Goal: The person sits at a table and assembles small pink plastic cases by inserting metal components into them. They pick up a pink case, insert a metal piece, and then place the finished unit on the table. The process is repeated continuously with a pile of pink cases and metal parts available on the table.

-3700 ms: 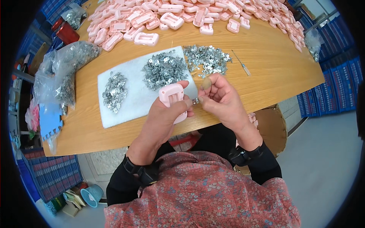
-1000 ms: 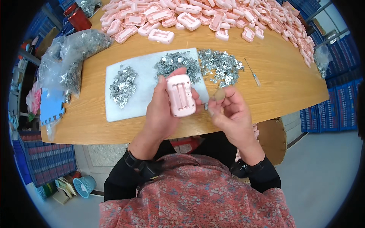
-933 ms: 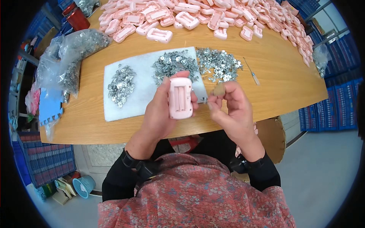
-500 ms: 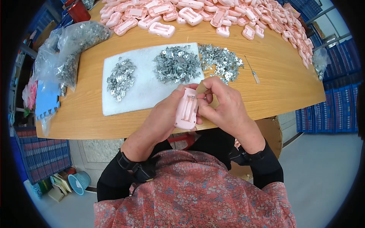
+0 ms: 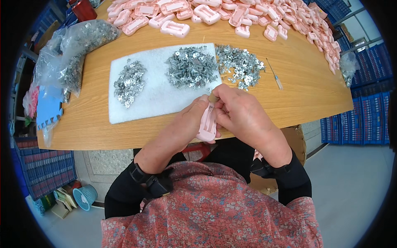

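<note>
My left hand [image 5: 182, 123] is closed around a pink plastic casing [image 5: 206, 129] with a long battery recess facing up, held over the table's near edge. Against the casing's far end, the fingers of my right hand [image 5: 245, 110] are pinched together. A tan finger cover [image 5: 214, 97] sits on a fingertip there. Glints of metal show at that end of the recess, but what the right fingers grip is hidden. Beyond my hands lies a white foam sheet [image 5: 157, 105] bearing a small heap of metal contact pieces [image 5: 129, 84] and a larger heap [image 5: 191, 68].
More metal pieces [image 5: 241, 68] lie on the wood right of the sheet, near a thin pointed tool [image 5: 275, 75]. Many pink casings [image 5: 175, 29] cover the table's far side. A clear bag of metal parts [image 5: 74, 62], a blue foam mat [image 5: 49, 108] and a red container [image 5: 84, 10] stand left.
My right hand has turned and moved slightly down and left, covering more of the casing's far end. The casing is tilted more on its side. My left hand still holds it.
</note>
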### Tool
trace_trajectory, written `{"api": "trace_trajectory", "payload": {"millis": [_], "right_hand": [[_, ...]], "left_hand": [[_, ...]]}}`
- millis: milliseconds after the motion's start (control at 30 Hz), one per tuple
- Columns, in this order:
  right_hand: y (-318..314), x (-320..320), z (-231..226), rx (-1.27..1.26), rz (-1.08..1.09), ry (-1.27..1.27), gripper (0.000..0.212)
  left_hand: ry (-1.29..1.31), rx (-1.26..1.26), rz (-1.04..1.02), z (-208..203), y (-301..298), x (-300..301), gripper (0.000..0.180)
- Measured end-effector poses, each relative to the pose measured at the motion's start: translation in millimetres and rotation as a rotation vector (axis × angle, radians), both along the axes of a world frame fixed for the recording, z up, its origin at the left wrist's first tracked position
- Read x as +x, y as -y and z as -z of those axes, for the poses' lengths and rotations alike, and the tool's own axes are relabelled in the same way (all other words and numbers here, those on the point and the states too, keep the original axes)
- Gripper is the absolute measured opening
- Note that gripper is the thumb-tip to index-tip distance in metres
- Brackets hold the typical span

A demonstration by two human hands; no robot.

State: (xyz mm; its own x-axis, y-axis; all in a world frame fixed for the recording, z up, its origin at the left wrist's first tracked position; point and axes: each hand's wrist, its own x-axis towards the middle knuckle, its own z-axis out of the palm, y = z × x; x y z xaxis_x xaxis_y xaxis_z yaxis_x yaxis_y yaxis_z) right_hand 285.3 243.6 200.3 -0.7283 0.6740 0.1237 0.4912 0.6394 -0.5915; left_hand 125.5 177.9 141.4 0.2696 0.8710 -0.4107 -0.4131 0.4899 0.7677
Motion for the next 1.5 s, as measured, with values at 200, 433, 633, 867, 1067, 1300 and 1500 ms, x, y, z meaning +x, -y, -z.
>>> {"api": "trace_trajectory", "payload": {"millis": [200,433,633,867,1067,1300,1500], "right_hand": [[-2.2,12.5,1.5,-0.150,0.096,-0.074,0.023],[7.7,10.2,6.3,-0.540,0.185,-0.133,0.019],[4.2,15.1,18.3,-0.945,0.149,-0.480,0.024],[2.1,19.8,26.9,-0.828,0.154,-0.430,0.024],[11.3,18.4,19.4,-0.738,0.173,-0.532,0.021],[25.2,11.4,34.6,-0.511,0.182,-0.714,0.016],[31.2,4.7,36.6,-0.303,0.121,-0.630,0.018]], "left_hand": [[0.103,-0.066,-0.019,-8.5,2.7,-0.8,0.052],[0.197,0.048,0.038,-5.6,1.6,0.9,0.057],[0.065,0.042,-0.001,-12.6,4.6,-2.2,0.050],[-0.568,0.381,0.121,-16.7,4.3,-14.0,0.034],[-0.640,0.506,0.067,-18.7,4.1,-14.0,0.032],[0.343,0.090,-0.079,-8.3,11.2,-22.1,0.038],[0.428,0.046,-0.072,-13.0,10.6,-21.9,0.037]]}}
